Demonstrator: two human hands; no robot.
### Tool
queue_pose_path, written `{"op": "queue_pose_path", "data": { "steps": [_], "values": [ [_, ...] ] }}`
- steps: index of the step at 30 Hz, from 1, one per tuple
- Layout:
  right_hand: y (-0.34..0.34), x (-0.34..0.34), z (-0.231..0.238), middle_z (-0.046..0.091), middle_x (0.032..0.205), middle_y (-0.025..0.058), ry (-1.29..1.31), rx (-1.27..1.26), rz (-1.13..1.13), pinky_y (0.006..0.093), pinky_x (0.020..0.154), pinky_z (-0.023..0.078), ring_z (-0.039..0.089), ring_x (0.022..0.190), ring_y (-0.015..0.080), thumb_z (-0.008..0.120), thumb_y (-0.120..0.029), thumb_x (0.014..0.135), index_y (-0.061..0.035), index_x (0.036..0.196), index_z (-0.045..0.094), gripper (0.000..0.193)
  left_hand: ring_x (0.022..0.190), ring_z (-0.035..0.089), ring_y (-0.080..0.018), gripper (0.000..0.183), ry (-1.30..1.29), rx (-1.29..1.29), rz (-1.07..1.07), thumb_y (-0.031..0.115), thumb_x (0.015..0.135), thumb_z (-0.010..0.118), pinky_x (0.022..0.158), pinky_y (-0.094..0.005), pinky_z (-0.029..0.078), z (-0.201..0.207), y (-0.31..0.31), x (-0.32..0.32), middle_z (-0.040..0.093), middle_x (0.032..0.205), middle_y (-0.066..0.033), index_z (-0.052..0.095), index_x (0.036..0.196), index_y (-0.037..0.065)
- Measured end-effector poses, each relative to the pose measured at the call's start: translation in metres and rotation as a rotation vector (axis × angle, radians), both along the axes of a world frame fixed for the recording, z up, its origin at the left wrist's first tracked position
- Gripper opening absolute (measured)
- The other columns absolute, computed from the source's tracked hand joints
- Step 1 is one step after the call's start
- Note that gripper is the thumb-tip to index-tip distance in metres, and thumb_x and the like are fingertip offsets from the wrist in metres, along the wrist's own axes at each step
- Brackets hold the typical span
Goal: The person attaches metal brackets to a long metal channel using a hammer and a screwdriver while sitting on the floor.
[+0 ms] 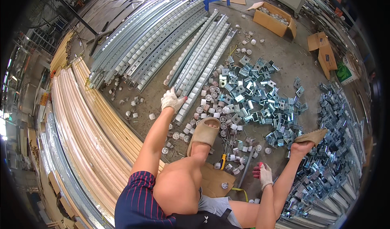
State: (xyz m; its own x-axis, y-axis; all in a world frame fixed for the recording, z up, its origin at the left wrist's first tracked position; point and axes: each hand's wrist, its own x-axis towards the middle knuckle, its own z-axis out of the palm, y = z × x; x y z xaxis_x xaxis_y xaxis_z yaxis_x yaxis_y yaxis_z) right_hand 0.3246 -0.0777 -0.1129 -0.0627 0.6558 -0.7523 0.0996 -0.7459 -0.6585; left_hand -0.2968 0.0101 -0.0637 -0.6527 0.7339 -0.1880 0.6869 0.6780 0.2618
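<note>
"Fingers?"
"Left hand [172,100] on the roller rail [198,90], can't tell if clenched. Right hand [265,175] loosely curled, released, looks like nothing in it."
"Rail position?"
"Floor [284,50], left of the loose wheels [208,97]. I'd steady it flat, press lightly so it doesn't slide."

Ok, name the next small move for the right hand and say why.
Probably bring the white-gloved, red-fingertipped right hand over to the long, silver, roller-lined metal rails: the similarly gloved left hand is alone at them, while the right hangs apart, beside the bare right shin.
</note>
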Motion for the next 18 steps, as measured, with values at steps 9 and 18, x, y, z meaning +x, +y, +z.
{"op": "queue_pose_path", "data": {
  "steps": [9,18],
  "values": [
    [-0.019,-0.074,0.016,0.072,0.094,0.0061,-0.177,0.031,0.243,0.0296,0.06,0.056,0.067,0.072,0.0141,0.055,-0.021,0.109,-0.0052,0.121,0.064,0.022,0.126,0.067,-0.0352,0.073,-0.085,-0.257,-0.076,0.048,0.075,0.078,0.107,-0.0441,0.052,0.036,0.051,-0.006,0.073,0.127,-0.019,0.066,0.133,0.005],
    [-0.036,-0.09,0.001,0.07,0.091,0.0057,-0.114,-0.035,0.178,0.0299,0.061,0.056,0.068,0.073,0.0146,0.055,-0.022,0.11,-0.0049,0.115,0.066,0.021,0.093,0.073,-0.0212,0.047,-1.189,0.044,0.158,0.04,0.081,0.086,0.073,-0.0341,0.061,0.019,0.084,-0.021,0.07,0.111,-0.0048,0.076,0.115,0.009]
  ]
}}
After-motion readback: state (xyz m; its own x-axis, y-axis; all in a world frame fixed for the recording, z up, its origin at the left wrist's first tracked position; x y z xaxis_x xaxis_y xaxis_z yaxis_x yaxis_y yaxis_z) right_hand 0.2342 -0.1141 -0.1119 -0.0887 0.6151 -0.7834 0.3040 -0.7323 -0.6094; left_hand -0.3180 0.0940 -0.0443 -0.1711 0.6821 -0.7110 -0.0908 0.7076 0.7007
